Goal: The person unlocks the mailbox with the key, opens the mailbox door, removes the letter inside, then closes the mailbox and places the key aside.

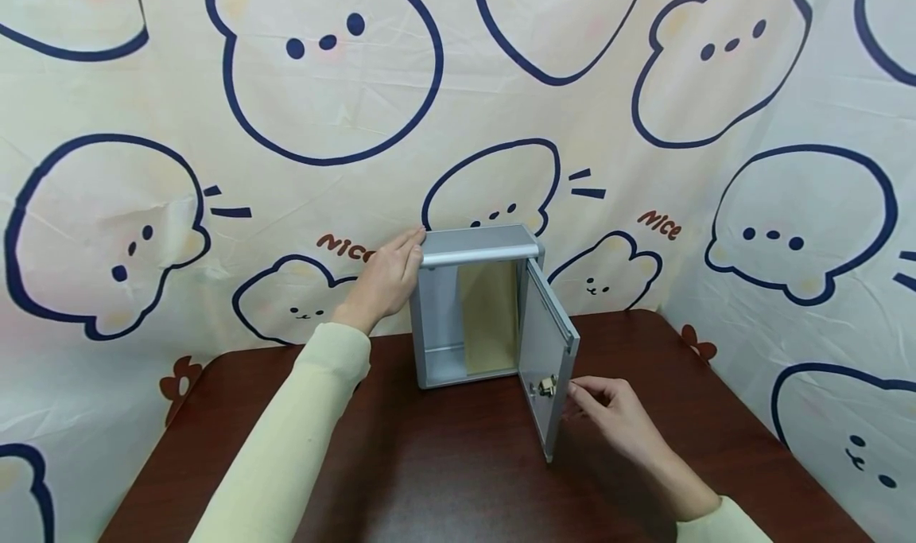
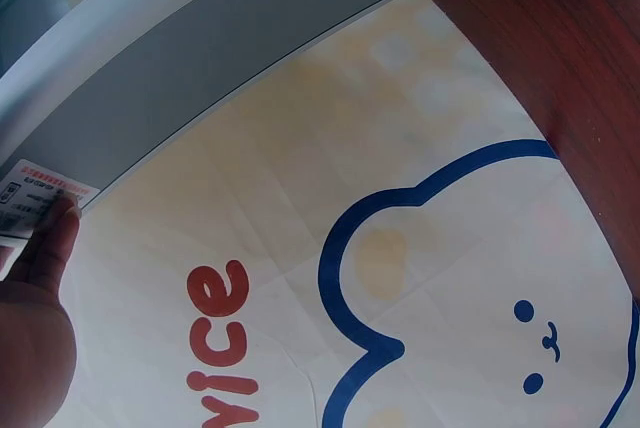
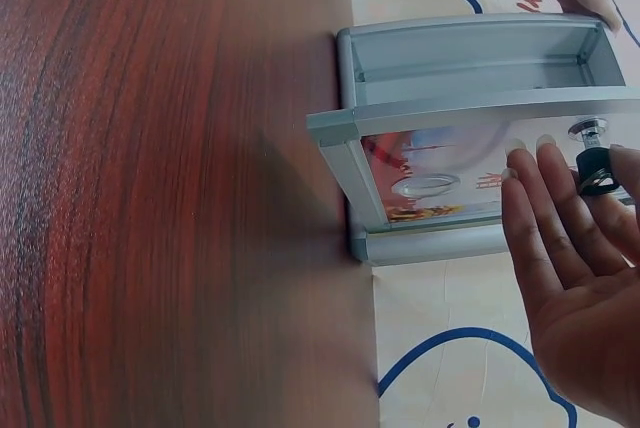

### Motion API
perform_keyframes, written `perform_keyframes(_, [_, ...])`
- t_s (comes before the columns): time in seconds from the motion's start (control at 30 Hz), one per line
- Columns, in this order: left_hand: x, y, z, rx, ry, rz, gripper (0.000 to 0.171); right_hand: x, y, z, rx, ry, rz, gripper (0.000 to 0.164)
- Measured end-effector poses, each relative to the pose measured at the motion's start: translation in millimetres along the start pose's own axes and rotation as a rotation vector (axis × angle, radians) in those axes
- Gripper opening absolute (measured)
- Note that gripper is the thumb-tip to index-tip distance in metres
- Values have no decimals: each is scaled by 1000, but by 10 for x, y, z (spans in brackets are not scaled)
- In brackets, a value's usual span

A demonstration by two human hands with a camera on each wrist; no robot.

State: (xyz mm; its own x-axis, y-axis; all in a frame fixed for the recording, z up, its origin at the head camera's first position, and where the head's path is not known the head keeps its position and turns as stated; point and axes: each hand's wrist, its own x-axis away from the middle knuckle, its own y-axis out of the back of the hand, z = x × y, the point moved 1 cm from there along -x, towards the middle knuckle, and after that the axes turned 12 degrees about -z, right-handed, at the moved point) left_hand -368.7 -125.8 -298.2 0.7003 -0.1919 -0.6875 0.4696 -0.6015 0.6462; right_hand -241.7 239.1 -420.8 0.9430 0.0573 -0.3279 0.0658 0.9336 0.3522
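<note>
A grey metal box (image 1: 472,242) stands upright on the table, its hinged door (image 1: 547,344) swung outward on the right. Against its upper left corner lies my left hand (image 1: 390,277), with fingers laid along the side and top edge. The left wrist view has a fingertip on a printed sticker (image 2: 40,198) on the box's side. At the door's outer face, my right hand (image 1: 619,412) pinches a black-headed key (image 3: 597,173) between thumb and forefinger. The key sits in the lock (image 3: 588,130); the other fingers stretch out straight. The lock's brass back (image 1: 547,385) shows on the door's inner face.
A tan panel (image 1: 490,316) shows inside the box. The dark red-brown table (image 1: 444,463) extends in front and to both sides. Behind and beside it hangs a pale cloth (image 1: 336,114) printed with blue-outlined cartoon faces, close behind the box.
</note>
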Motion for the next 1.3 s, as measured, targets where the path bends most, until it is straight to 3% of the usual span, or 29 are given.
perform_keyframes(1.3, [4,8,-12,5,-10,-5,57,-10,130,-98,-23,-19,-48,29])
